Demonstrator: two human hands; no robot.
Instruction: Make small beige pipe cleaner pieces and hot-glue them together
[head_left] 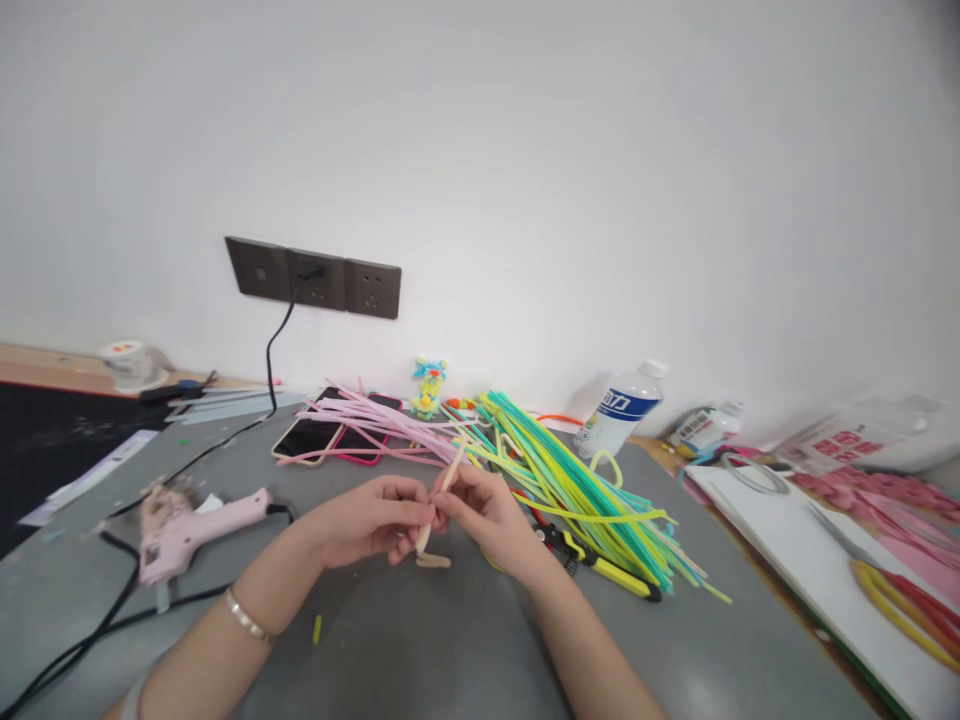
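Note:
Between my two hands is a peach-coloured pipe cleaner (452, 468), held above the grey table; its lower end bends into a short foot. My left hand (394, 513) pinches it from the left with thumb and fingers. From the right, my right hand (484, 507) grips it close by, the fingertips of both hands nearly touching. Just beyond my right hand lies a bundle of green, yellow and teal pipe cleaners (577, 480), and pink pipe cleaners (390, 423) spread behind my left hand. A yellow-handled pair of pliers (611, 570) lies partly under the green bundle.
At left a pink glue gun (202, 533) lies with its black cord. Two phones (307, 440) rest under the pink strands. A small colourful figure (429, 388) and a plastic bottle (622, 405) stand near the wall. Scissors (900, 605) lie on a white board (780, 530) at right.

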